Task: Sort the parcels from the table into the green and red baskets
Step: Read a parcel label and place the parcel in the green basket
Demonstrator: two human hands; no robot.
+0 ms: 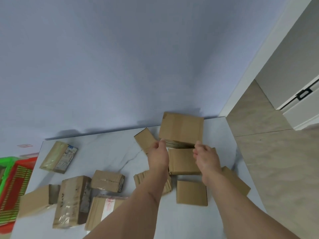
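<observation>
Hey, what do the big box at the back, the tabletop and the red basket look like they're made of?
Big box: plain brown cardboard, matte, with a faint tape strip down its face. Tabletop: smooth and white with grey veins, so marble or a marble-look surface; which one is unclear. Red basket: likely moulded plastic, judging by its bright colour and slatted walls.

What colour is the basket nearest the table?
Red, with the green basket behind it; head view.

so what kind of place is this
Probably a plain indoor room used as a makeshift parcel-sorting spot: cardboard parcels on a white marble-look table, green and red baskets beside it, a bare wall.
</observation>
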